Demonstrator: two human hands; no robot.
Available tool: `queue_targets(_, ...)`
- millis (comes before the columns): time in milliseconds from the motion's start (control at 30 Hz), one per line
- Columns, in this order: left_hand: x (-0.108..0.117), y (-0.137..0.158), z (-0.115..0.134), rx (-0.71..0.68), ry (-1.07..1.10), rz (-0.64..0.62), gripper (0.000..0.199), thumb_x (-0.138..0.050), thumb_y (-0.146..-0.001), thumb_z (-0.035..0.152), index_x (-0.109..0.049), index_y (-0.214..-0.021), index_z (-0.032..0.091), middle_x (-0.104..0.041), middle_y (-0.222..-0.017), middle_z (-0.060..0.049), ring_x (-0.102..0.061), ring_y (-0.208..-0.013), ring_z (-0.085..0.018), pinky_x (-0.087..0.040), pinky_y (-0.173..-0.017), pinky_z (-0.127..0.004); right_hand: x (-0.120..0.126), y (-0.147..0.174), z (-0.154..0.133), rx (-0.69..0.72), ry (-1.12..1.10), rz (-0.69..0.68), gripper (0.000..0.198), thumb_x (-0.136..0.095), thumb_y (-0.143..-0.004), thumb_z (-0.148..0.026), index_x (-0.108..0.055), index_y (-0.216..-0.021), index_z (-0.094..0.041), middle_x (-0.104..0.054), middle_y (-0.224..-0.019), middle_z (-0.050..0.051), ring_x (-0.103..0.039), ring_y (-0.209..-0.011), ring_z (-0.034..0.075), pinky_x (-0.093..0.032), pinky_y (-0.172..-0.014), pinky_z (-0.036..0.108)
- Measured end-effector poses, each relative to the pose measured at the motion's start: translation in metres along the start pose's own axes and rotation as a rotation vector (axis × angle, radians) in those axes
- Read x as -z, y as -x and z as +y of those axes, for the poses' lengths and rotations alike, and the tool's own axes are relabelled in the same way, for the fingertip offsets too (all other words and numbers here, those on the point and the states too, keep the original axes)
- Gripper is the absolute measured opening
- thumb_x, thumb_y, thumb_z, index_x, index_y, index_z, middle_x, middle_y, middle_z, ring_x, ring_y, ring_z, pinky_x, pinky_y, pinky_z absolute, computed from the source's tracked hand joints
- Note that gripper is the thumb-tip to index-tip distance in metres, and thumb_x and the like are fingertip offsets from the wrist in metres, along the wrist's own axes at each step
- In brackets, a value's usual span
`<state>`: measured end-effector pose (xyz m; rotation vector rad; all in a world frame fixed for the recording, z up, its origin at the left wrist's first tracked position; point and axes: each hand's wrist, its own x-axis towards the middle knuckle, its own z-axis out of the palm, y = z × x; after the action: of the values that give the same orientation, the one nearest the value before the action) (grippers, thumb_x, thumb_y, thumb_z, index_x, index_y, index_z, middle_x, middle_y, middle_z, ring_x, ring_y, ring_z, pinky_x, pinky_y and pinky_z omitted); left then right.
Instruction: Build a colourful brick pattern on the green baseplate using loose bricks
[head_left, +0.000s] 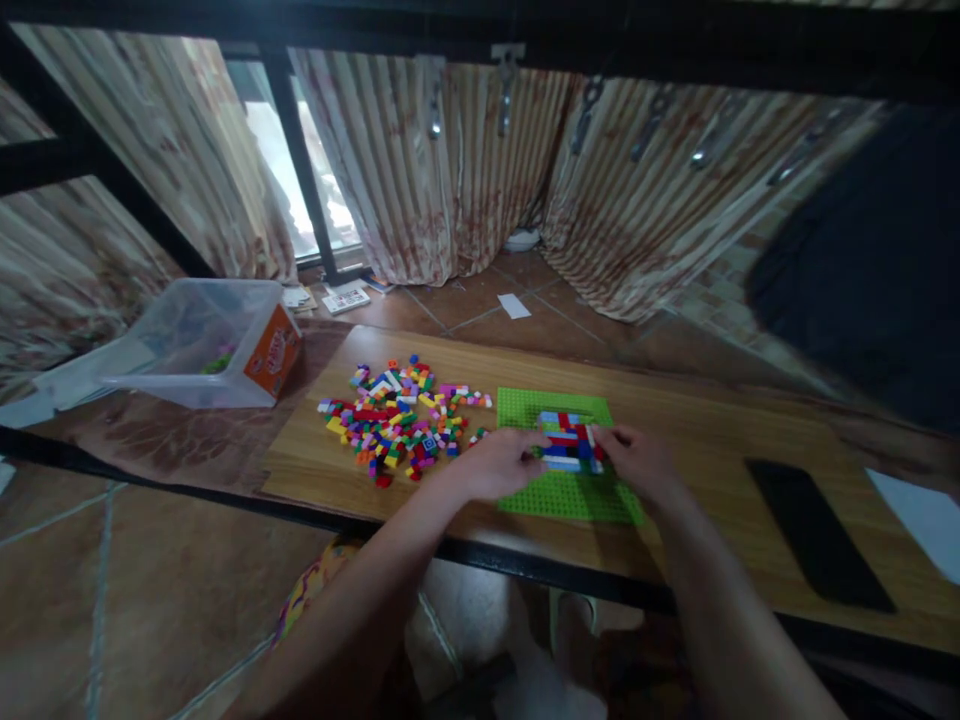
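Observation:
A build of toy bricks [566, 450] in red, blue, light blue and white sits over the green studded baseplate [559, 498]; whether it is pressed onto the plate I cannot tell. My left hand [501, 464] is closed at the build's left edge, where a small greenish piece shows by the fingertips. From the other side, my right hand [639, 462] grips the right edge with thumb and fingers, beside red and white bricks. The undersides of both hands' fingers are partly hidden.
Loose coloured bricks [405, 415] are heaped left of the baseplate on the wooden tabletop [697, 430]. A clear plastic box [202, 340] with an orange label stands farther left. A dark flat object [817, 535] and a white sheet [919, 515] lie to the right.

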<state>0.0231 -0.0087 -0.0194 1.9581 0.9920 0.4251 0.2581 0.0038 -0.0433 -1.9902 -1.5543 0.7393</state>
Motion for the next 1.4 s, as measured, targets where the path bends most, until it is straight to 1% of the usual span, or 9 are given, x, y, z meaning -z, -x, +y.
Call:
queue_targets(367, 0.013, 0.003, -0.013, 0.011, 0.133, 0.081, 0.041, -0.052, -0.086, 0.026, -0.062, -0.123, 0.011, -0.062, -0.070, 0.000, -0.055, -0.062, -0.013, -0.043, -0.058, -0.023, 0.014, -0.005, 0.008, -0.045, -0.137, 0.104, 0.038, -0.051, -0.081, -0.050, -0.068, -0.077, -0.016, -0.072, -0.074, 0.009, -0.062, -0.059, 0.018, -0.045, -0.055, 0.029)
queue_targets(700, 0.042, 0.017, -0.009, 0.023, 0.391, 0.278, 0.029, -0.064, -0.078, 0.033, -0.069, -0.099, 0.014, -0.069, -0.078, -0.003, -0.062, -0.070, -0.016, -0.049, -0.063, -0.026, 0.012, 0.003, -0.010, 0.047, -0.381, 0.230, 0.034, -0.058, -0.076, -0.050, -0.066, -0.077, -0.017, -0.067, -0.068, 0.004, -0.057, -0.059, 0.014, -0.044, -0.058, 0.027)
queue_targets(767, 0.052, 0.021, -0.010, 0.031, 0.414, 0.383, 0.030, -0.066, -0.077, 0.033, -0.069, -0.100, 0.014, -0.069, -0.077, -0.003, -0.061, -0.068, -0.015, -0.047, -0.061, -0.025, 0.009, 0.008, -0.017, 0.095, -0.383, 0.264, 0.032, -0.057, -0.079, -0.048, -0.066, -0.077, -0.017, -0.066, -0.067, 0.003, -0.056, -0.059, 0.014, -0.044, -0.059, 0.027)
queue_targets(867, 0.074, 0.033, -0.011, 0.062, 0.439, 0.659, 0.036, -0.069, -0.073, 0.031, -0.068, -0.104, 0.012, -0.065, -0.067, 0.000, -0.056, -0.058, -0.011, -0.042, -0.055, -0.021, 0.000, 0.019, -0.031, 0.192, -0.328, 0.252, 0.031, -0.055, -0.082, -0.046, -0.067, -0.079, -0.018, -0.067, -0.068, 0.003, -0.058, -0.062, 0.016, -0.046, -0.062, 0.028)
queue_targets(1000, 0.109, 0.059, -0.016, 0.018, 0.554, 1.087, 0.029, -0.071, -0.070, 0.028, -0.068, -0.095, 0.014, -0.061, -0.063, 0.002, -0.048, -0.049, -0.006, -0.037, -0.049, -0.019, -0.018, 0.043, -0.046, 0.378, -0.197, 0.124, 0.026, -0.054, -0.087, -0.042, -0.069, -0.085, -0.021, -0.071, -0.084, 0.004, -0.064, -0.076, 0.019, -0.048, -0.073, 0.032)
queue_targets(1100, 0.128, 0.083, -0.024, 0.032, 0.667, 1.304, 0.022, -0.071, -0.069, 0.027, -0.067, -0.088, 0.015, -0.060, -0.064, 0.002, -0.046, -0.046, -0.004, -0.037, -0.047, -0.017, -0.036, 0.063, -0.057, 0.547, -0.102, 0.031, 0.021, -0.052, -0.090, -0.036, -0.068, -0.088, -0.023, -0.070, -0.090, 0.004, -0.064, -0.082, 0.019, -0.048, -0.078, 0.033)
queue_targets(1233, 0.140, 0.107, -0.035, 0.098, 0.699, 1.432, 0.016, -0.067, -0.071, 0.024, -0.066, -0.084, 0.015, -0.060, -0.063, 0.003, -0.045, -0.045, -0.004, -0.036, -0.046, -0.016, -0.072, 0.089, -0.085, 0.753, -0.045, -0.042, 0.017, -0.053, -0.092, -0.032, -0.068, -0.095, -0.025, -0.068, -0.098, 0.005, -0.062, -0.096, 0.021, -0.048, -0.087, 0.035)
queue_targets(1300, 0.142, 0.113, -0.037, 0.106, 0.685, 1.444, 0.015, -0.065, -0.072, 0.022, -0.067, -0.084, 0.014, -0.060, -0.063, 0.003, -0.044, -0.045, -0.004, -0.036, -0.046, -0.016, -0.094, 0.102, -0.108, 0.864, -0.003, -0.069, 0.017, -0.055, -0.092, -0.031, -0.068, -0.102, -0.025, -0.066, -0.105, 0.006, -0.060, -0.102, 0.023, -0.045, -0.094, 0.040)
queue_targets(1400, 0.142, 0.118, -0.038, 0.083, 0.683, 1.437, 0.014, -0.063, -0.071, 0.019, -0.067, -0.084, 0.014, -0.060, -0.062, 0.003, -0.044, -0.045, -0.004, -0.036, -0.047, -0.016, -0.128, 0.115, -0.146, 0.974, 0.075, -0.127, 0.024, -0.061, -0.089, -0.034, -0.067, -0.109, -0.024, -0.064, -0.111, 0.008, -0.055, -0.106, 0.026, -0.044, -0.094, 0.042)
